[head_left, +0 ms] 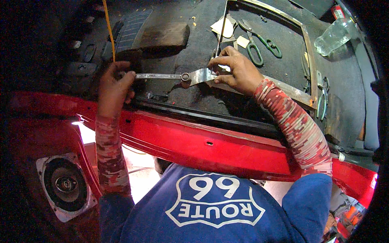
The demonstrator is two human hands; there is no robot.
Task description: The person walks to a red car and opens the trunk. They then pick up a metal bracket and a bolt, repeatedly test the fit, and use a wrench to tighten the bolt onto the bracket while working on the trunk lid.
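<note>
**Two hands on a wrench and a metal strip**

Two hands work over the dark carpeted floor of a red vehicle. The left hand [114, 86] has its fingers curled tight around the free end of a slim steel wrench [160, 76], which lies level, just above the carpet [194, 36], near its front edge by the red sill [210, 141]. The wrench's ring end meets the narrow tip of a flat metal strip [202, 75], seemingly over a fastener there, though the joint is too small to read clearly. The right hand [237, 71] pinches that strip between thumb and fingertips, fingers together on its upper edge.

By the look of it, the wrench is stiff, fairly heavy for its size and smooth, so a full fist at the far end of the handle gives the surest grip and leverage. The strip looks thin, rigid and sharp-edged; it is best held on its flat faces, close to the joint.

Farther out, green-handled snips [259, 40] lie toward the far edge of the carpet, a wooden block [164, 35] sits at the far left, and a clear plastic bottle [334, 36] rests at the far right corner. A round speaker [65, 184] shows below the sill.
</note>
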